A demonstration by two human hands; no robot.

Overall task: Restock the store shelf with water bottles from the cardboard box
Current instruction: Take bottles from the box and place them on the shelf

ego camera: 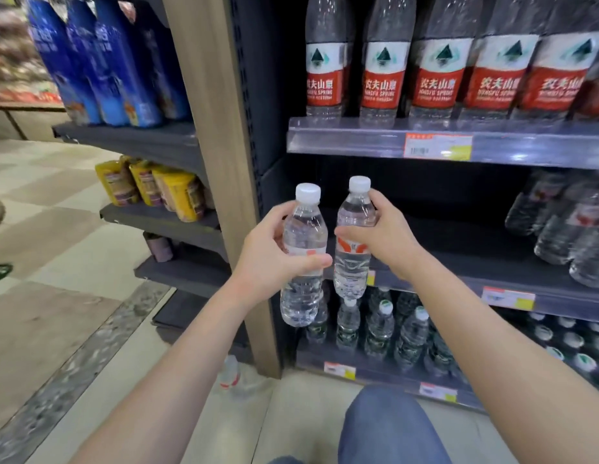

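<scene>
My left hand (pixel 269 252) grips a clear water bottle with a white cap (pixel 303 289), held upright in front of the shelf unit. Right beside it, my right hand (pixel 388 236) holds a second water bottle (pixel 353 262) with a red-and-white label. Both bottles hang in the air just before the dark middle shelf (pixel 459 259), whose left part is bare. Several similar small bottles (pixel 566 229) stand at that shelf's right end. The cardboard box is out of view.
Large red-labelled bottles (pixel 382 82) fill the upper shelf. Green-capped bottles (pixel 378 326) crowd the bottom shelf. A wooden post (pixel 221 155) divides this unit from side shelves with blue packs (pixel 100 61) and yellow packs (pixel 171 189). A bottle (pixel 229 375) lies on the floor. My knee (pixel 385 426) is below.
</scene>
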